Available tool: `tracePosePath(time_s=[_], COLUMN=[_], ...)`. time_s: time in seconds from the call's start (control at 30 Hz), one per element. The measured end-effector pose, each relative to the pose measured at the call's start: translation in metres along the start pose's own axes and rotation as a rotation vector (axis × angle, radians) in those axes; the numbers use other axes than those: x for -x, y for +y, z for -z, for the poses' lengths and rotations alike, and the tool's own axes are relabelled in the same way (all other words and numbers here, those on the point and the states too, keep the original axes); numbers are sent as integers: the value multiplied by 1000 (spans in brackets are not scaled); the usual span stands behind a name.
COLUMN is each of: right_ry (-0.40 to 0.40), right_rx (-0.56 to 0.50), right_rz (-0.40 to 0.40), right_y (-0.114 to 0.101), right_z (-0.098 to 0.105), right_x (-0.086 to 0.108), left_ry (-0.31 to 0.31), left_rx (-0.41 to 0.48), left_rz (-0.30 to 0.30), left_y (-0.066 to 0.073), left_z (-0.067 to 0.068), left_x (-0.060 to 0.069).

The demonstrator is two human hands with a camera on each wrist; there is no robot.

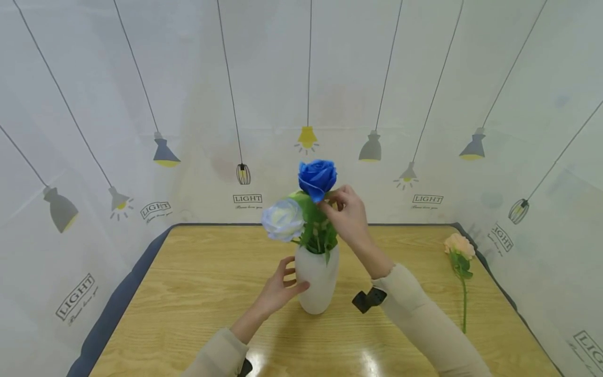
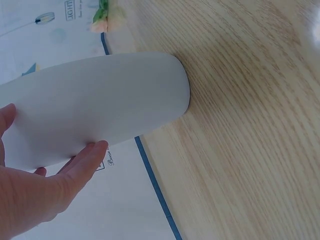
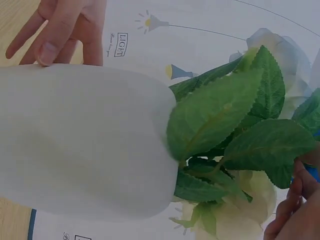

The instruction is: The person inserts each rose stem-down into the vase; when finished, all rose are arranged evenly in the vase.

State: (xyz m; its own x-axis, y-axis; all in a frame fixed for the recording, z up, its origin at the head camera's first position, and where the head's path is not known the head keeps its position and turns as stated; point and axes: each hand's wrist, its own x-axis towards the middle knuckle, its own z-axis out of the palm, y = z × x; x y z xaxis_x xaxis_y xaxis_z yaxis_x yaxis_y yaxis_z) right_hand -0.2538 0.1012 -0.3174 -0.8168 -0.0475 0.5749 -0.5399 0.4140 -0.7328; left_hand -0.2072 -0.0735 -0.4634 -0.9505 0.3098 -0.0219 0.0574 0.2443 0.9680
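A white vase (image 1: pixel 316 285) stands upright on the table, with green leaves (image 3: pixel 215 115) spilling from its mouth. My left hand (image 1: pixel 279 289) holds the vase's left side, thumb toward the front and fingers spread along the wall. Just under its bloom, a blue rose (image 1: pixel 317 178) is pinched by my right hand (image 1: pixel 350 215); its lower stem is hidden among the leaves. A pale blue-white rose (image 1: pixel 282 220) leans out to the left of the vase. In the right wrist view, a cream bloom (image 3: pixel 250 210) shows behind the leaves.
On the right of the wooden table (image 1: pixel 198 277) lies a peach flower (image 1: pixel 459 245) with a green stem. A dark blue edge (image 1: pixel 136 277) runs along the table's sides and back. Behind it hangs a white backdrop (image 1: pixel 268 78) printed with lamps.
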Motion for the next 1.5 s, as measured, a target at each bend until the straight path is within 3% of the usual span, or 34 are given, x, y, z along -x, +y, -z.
tracePosePath(time_s=[0.1, 0.23, 0.37, 0.63, 1.0, 1.1, 1.23, 1.37, 1.5], right_ry=[11, 14, -40, -128, 15, 66, 143, 144, 164], right_rx=[-3, -12, -19, -2, -26, -45, -87, -109, -111], right_rz=[99, 219, 226, 201, 264, 279, 237, 190, 221], right_y=[1, 2, 0, -1, 2, -13, -34, -38, -33], right_z=[2, 1, -2, -8, 0, 4, 9, 9, 8], right_x=[6, 12, 12, 11, 19, 21, 23, 25, 26], left_ry=[-7, -12, -10, -2, -7, -2, -6, -5, -4], left_rx=[12, 24, 16, 11, 25, 21, 28, 29, 27], left_rz=[-8, -23, -29, -15, -13, -19, -15, -7, 9], left_y=[13, 12, -3, -3, 28, 29, 28, 27, 27], left_z=[1, 2, 1, 0, 0, 0, 1, 1, 1], left_x=[6, 5, -2, -1, 13, 14, 14, 13, 13])
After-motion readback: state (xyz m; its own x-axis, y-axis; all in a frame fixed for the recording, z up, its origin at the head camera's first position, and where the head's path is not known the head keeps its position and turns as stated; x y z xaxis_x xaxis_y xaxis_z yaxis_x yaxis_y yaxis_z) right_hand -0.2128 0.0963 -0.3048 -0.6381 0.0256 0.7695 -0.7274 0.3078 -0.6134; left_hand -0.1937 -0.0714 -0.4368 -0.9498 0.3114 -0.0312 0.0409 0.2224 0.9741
